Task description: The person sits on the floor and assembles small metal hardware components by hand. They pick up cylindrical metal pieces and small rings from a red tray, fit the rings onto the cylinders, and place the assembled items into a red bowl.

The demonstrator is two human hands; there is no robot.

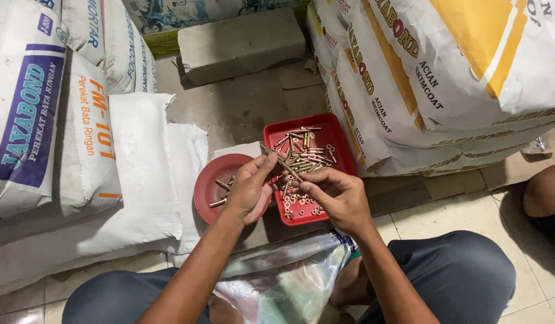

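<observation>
The anchor bolt (281,162), long, slim and brass-coloured, slants between your hands above the floor. Your left hand (248,189), over the round red dish (212,180), pinches its upper end; your right hand (340,198) fingers pinch its lower end over the square red tray (337,141).

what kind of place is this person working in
Probably a building-supply shop or its storeroom. Big sacks of cement mix are stacked on both sides, a concrete block lies on the tiled floor, and a red tray holds brass-coloured bolts.
</observation>
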